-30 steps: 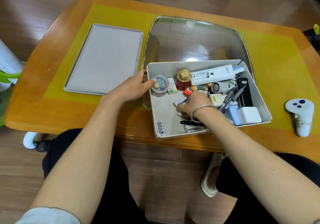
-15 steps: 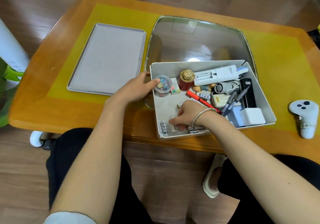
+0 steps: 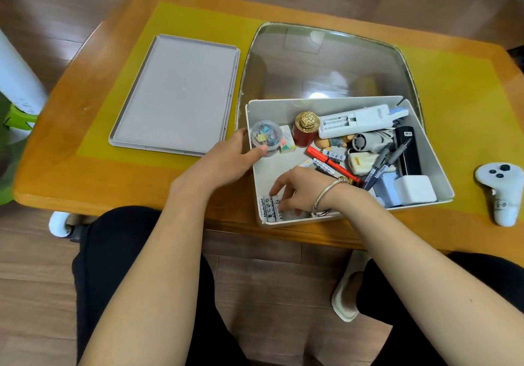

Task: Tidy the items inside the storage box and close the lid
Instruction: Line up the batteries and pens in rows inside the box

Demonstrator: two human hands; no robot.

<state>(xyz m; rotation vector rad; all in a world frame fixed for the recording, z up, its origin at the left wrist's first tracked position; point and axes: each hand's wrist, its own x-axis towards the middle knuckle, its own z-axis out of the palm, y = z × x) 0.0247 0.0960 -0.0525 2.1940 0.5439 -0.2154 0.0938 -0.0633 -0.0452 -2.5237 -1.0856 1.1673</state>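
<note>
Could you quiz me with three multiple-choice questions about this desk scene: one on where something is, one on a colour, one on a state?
1. Where does the lid lie?
A. on the box
B. on the table, left of the box
C. on the floor

2. What colour is the pen lying across the middle of the box?
A. red
B. green
C. purple

3. What is the right hand doing?
A. resting on the lid
B. holding the white controller
C. touching batteries in the box's near corner

Answers: 1 B, the lid lies flat beside the open box. 2 A, its barrel is red. 3 C, its fingers are on the batteries.
</note>
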